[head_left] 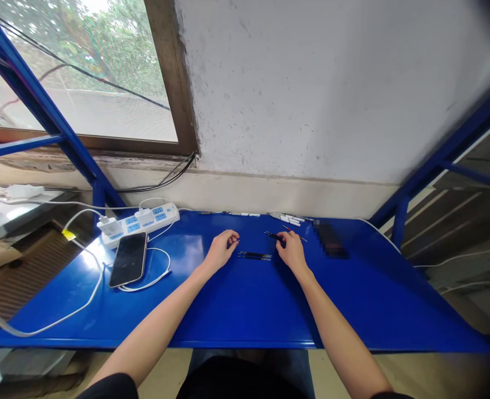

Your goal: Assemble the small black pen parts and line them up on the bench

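Observation:
My right hand is closed around a black pen, whose tip end points left. A thin red stick lies by its fingers, partly hidden behind the hand. Across from it, my left hand has its fingertips pinched together. Something tiny may be between them, but I cannot make it out. On the desk between the hands, a few slim black pens or refills lie side by side, pointing left to right.
White pen parts lie along the back edge of the blue desk. A dark blurred object rests right of my right hand. At left are a phone, a power strip and loose white cables.

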Motion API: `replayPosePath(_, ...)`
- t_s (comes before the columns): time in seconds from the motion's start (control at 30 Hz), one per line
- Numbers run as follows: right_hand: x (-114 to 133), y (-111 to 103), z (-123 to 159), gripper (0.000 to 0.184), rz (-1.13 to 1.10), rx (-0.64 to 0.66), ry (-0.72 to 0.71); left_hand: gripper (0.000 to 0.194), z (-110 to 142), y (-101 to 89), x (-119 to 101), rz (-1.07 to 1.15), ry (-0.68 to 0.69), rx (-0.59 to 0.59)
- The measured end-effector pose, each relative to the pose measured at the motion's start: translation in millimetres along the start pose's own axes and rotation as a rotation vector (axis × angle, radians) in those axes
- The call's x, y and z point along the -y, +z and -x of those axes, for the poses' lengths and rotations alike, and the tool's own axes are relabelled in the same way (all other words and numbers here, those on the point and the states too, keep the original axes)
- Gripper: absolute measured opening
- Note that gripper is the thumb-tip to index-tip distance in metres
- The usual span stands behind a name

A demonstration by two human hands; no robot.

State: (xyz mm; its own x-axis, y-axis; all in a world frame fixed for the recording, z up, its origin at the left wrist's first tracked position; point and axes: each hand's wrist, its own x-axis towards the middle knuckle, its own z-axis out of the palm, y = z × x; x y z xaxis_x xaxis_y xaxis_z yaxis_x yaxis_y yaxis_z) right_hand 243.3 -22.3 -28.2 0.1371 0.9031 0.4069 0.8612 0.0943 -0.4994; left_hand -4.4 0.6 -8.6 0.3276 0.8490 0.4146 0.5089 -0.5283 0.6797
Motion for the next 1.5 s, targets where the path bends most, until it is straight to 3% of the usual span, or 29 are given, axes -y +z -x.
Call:
replayPosePath(0.27, -3.2, 1.4, 2.2, 0.022, 0.14, 0.081, 0.046, 0.012, 0.9, 1.4, -2.1, 0.017, 0.024, 0.027)
replayPosePath(0.5, -2.2, 1.2, 2.3, 0.021, 0.146, 0.063, 0.044, 0.011, 1.7, 2.3, -0.1, 0.024, 0.031, 0.033)
replayPosePath(0.8, -6.5, 5.8, 3.6, 0.007, 0.162, 0.089, 0.033, 0.017, 1.0, 2.6, -4.0, 0.059, 0.007, 0.015)
replayPosePath(0.93, -4.1, 5.0, 1.9, 0.008, 0.072, 0.089, 0.006, 0.018, 0.3, 4.9, -4.7, 0.168, -0.053, 0.001)
replayPosePath(1.13, 4.0, -1.8, -0.8, 0.02, -0.293, 0.148, 0.052, 0.021, -1.0, 7.1, 4.0, 0.367, -0.235, 0.029)
replayPosePath(1.27, 7.5, -4.1, -0.8, 0.017, -0.198, 0.162, 0.008, 0.02, -0.1, 7.4, 6.0, 0.266, -0.223, 0.011)
replayPosePath(1.5, 7.4, -2.5, 0.6, 0.007, -0.138, 0.341, -0.105, 0.018, 1.7, 5.3, -5.0, 0.148, -0.153, 0.0)
